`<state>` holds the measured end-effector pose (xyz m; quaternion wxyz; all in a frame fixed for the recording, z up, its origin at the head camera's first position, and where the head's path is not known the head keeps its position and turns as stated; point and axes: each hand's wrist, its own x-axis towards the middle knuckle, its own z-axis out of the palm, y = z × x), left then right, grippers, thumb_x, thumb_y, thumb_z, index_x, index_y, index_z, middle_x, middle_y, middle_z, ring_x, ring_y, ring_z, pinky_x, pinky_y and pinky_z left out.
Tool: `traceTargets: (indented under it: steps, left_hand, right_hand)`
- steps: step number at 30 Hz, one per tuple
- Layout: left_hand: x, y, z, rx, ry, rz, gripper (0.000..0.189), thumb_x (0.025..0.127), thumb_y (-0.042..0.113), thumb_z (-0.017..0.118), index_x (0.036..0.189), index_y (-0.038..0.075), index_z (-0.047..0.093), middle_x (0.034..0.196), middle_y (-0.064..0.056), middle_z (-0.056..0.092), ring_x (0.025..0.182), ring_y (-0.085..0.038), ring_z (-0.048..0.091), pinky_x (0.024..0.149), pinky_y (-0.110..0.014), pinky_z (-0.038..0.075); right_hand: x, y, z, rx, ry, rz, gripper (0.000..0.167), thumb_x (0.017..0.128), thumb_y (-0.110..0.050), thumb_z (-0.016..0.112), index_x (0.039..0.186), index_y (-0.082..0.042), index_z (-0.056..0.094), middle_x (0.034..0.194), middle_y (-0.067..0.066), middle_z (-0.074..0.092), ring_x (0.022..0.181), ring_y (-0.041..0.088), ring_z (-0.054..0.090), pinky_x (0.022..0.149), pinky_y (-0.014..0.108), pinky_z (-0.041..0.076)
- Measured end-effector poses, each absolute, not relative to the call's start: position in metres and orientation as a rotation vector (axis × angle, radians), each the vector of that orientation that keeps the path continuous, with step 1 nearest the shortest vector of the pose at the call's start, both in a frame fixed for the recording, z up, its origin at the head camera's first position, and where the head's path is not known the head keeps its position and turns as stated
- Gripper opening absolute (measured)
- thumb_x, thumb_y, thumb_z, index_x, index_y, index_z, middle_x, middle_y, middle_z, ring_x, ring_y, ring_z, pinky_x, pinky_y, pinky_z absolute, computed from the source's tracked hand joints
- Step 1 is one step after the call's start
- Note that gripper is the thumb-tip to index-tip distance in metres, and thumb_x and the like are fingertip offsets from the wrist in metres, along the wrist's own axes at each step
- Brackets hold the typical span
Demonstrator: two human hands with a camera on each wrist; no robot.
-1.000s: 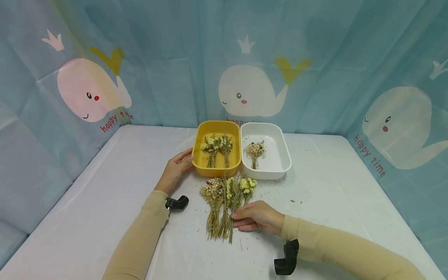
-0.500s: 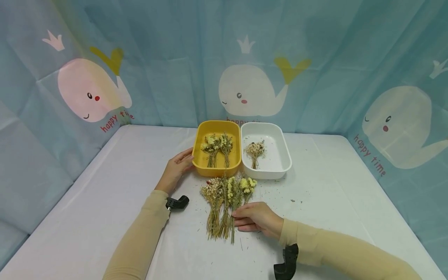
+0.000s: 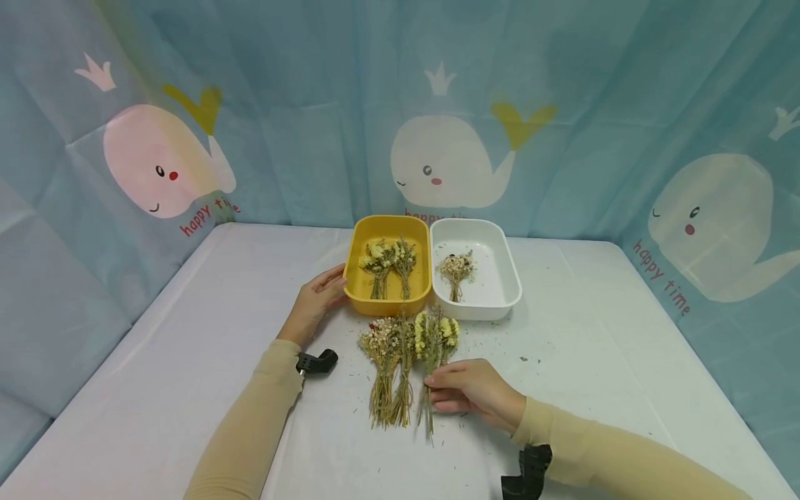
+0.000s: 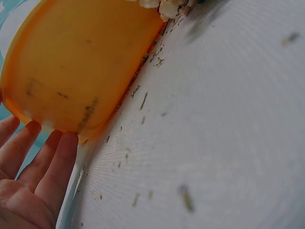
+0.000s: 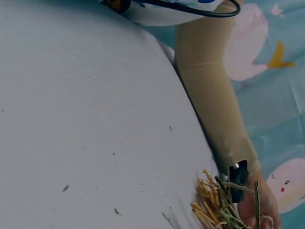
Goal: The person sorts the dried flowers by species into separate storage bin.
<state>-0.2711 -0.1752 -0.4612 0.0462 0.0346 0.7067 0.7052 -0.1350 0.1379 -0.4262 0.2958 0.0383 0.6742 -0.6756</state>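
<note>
My right hand (image 3: 475, 392) pinches the stems of a dried flower bunch (image 3: 430, 357) with small yellow blooms and green stalks. Behind it lies a shorter yellow-flowered bunch (image 3: 448, 333), partly covered. To its left are a cream-flowered bunch with red specks (image 3: 380, 347) and a thin greenish bunch (image 3: 405, 375), both on the table. My left hand (image 3: 315, 302) touches the left side of the yellow tray (image 3: 356, 239); the left wrist view shows its fingers (image 4: 59, 167) nearly straight against the tray wall. In the right wrist view, stem ends (image 5: 207, 202) show at the bottom.
Two small bunches (image 3: 387, 264) lie inside the yellow tray. Right beside it, a white tray (image 3: 500, 278) holds one cream bunch (image 3: 455, 271). Plant crumbs (image 3: 528, 359) are scattered over the white tablecloth (image 3: 581, 326). A blue whale-print curtain (image 3: 312, 139) hangs behind and at both sides.
My right hand has shifted slightly right with the yellow-flowered bunch, parting it from the thin greenish one and overlapping the shorter bunch. The left hand has stayed at the yellow tray.
</note>
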Motion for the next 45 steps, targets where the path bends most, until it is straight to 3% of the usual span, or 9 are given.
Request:
traceTargets:
  steps: [6, 14, 23, 45]
  left_hand:
    - [-0.270, -0.176, -0.461, 0.095, 2.150, 2.158, 0.054, 0.103, 0.024, 0.057, 0.153, 0.014, 0.041, 0.157, -0.008, 0.043, 0.144, -0.021, 0.044, 0.100, -0.019, 0.054]
    - [-0.271, -0.176, -0.461, 0.083, 2.153, 2.147, 0.054, 0.102, 0.025, 0.057, 0.153, 0.015, 0.041, 0.157, -0.007, 0.044, 0.143, -0.020, 0.044, 0.102, -0.021, 0.053]
    - [-0.270, -0.176, -0.461, 0.082, 2.155, 2.157, 0.053, 0.102, 0.025, 0.057, 0.152, 0.015, 0.042, 0.156, -0.007, 0.044, 0.142, -0.020, 0.045, 0.098, -0.018, 0.054]
    - [-0.270, -0.176, -0.462, 0.108, 2.178, 2.142, 0.053, 0.102, 0.026, 0.058, 0.152, 0.015, 0.043, 0.154, -0.007, 0.047, 0.142, -0.020, 0.046, 0.105, -0.023, 0.051]
  right_hand:
    - [-0.134, 0.140, -0.417, 0.071, 1.792, -1.814, 0.024, 0.089, -0.011, 0.073, 0.105, 0.005, 0.073, 0.081, 0.003, 0.075, 0.073, 0.009, 0.073, 0.073, 0.024, 0.064]
    - [-0.142, 0.138, -0.400, 0.029, 1.844, -1.841, 0.028, 0.090, -0.009, 0.072, 0.110, 0.010, 0.070, 0.082, 0.003, 0.075, 0.075, 0.011, 0.072, 0.075, 0.025, 0.064]
    - [-0.170, 0.132, -0.384, -0.056, 1.916, -1.836, 0.034, 0.093, -0.008, 0.068, 0.118, 0.014, 0.065, 0.086, 0.002, 0.074, 0.076, 0.008, 0.071, 0.075, 0.021, 0.063]
    - [-0.230, 0.101, -0.355, -0.022, 1.889, -1.902, 0.027, 0.093, -0.006, 0.068, 0.116, 0.009, 0.068, 0.078, 0.003, 0.074, 0.065, 0.008, 0.071, 0.068, 0.019, 0.062]
